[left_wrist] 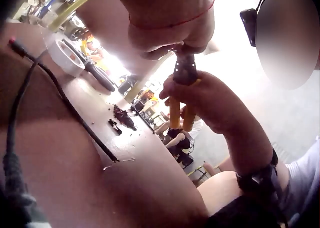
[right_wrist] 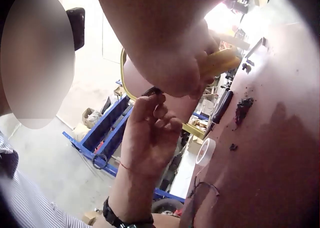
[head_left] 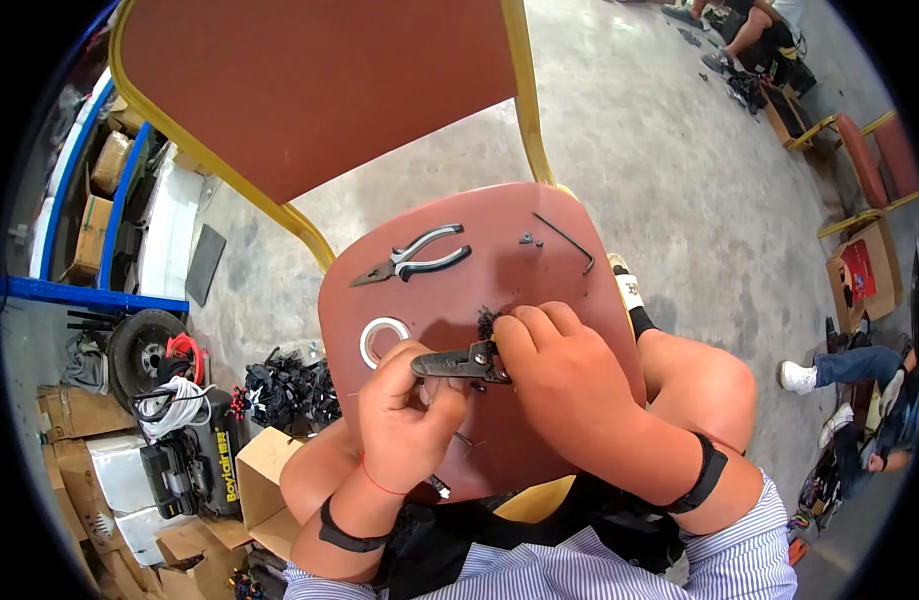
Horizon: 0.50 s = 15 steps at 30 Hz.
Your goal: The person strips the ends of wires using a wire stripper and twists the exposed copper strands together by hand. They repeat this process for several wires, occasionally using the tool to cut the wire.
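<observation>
A hand tool with a dark flat head (head_left: 460,362) and yellow handles (left_wrist: 175,112) is held above the brown chair seat (head_left: 525,450). My right hand (head_left: 570,375) (left_wrist: 215,100) (right_wrist: 165,62) grips its handles. The fingers of my left hand (head_left: 410,415) (left_wrist: 172,25) (right_wrist: 152,138) are curled and pinch at the tip of the dark head; whether a thin wire is between them is hidden. Under the hands, a black cable (left_wrist: 75,110) with thin bare strands at its end lies on the seat. A small dark heap of scraps (left_wrist: 124,118) (right_wrist: 243,111) lies beyond.
On the seat are pliers (head_left: 420,256), a white tape roll (head_left: 370,342) (right_wrist: 205,152), a hex key (head_left: 565,242) and small metal parts (head_left: 529,239). The chair's backrest (head_left: 320,80) rises beyond. Blue shelving, a wheel (head_left: 145,355) and boxes stand left; other people sit right.
</observation>
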Motion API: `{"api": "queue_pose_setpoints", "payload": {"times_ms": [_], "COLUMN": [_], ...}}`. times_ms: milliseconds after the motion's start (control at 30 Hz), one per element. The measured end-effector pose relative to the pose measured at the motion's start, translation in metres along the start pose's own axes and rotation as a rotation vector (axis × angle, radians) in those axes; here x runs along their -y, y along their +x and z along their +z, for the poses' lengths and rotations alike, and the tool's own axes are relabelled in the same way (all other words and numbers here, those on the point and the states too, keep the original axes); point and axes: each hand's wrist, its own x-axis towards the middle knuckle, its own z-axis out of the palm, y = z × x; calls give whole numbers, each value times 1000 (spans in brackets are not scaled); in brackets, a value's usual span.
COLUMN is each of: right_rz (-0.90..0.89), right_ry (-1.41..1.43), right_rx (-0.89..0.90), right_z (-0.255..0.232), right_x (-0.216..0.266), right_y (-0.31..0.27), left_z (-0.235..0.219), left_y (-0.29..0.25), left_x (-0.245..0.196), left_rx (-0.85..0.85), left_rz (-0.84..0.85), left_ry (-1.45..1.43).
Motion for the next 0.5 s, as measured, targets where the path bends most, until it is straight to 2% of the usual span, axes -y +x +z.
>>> {"api": "queue_pose_setpoints", "payload": {"times_ms": [67,133,167,233,333,467,500], "right_rz": [-2,-19,-15,-9,-25,-63,-74], "right_ry": [24,30,30,25,309,313,301], "right_rx": [-15,-62,-29,40,48,24,29], "right_z": [-1,-3,-7,-18,-6,-8,-8], "right_x": [0,-1,1,4,-6,-7,-8], "right_y": [1,2,3,6,7,12,11], "left_z": [-1,-1,-1,-2,-4,-15,-15], "left_y": [0,-1,-2,-3,0,-2,-3], "left_x": [-2,0,1,4,6,12,11], "left_rx": [30,6,-6,3,72,224,209], "left_rz": [69,24,0,-41,-140,-392,-441], "left_ry": [25,57,73,-50,-359,-830,-843]}}
